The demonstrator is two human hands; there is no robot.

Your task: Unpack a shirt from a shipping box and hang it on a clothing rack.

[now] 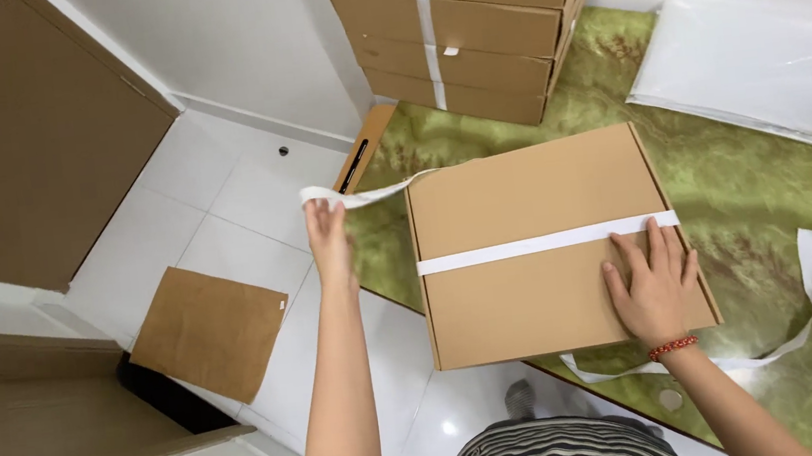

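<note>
Brown cardboard is what catches the eye: a flat cardboard box (548, 243) lies closed on the green marbled worktop (764, 190), its near corner jutting past the worktop's edge. A white strip (538, 243) runs across the box lid from side to side. The person's right hand (651, 283) lies flat on the lid, fingers spread, pressing the near right part of the box, fingertips touching the strip. The left hand (329, 238) is out beyond the box's left side, over the floor, pinching the loose end of white tape (362, 194) that trails back to the box's far left corner. Behind the box stands a stack of similar boxes (466, 31), each banded with white tape. To the box's far right lies a pile of white plastic bags (761, 70). A long peeled white ribbon (798, 318) curls on the worktop just to the right of the box and around its near side. Left of the box, down on the white tiled floor (233, 206), rests a brown cardboard sheet (208, 329).
</note>
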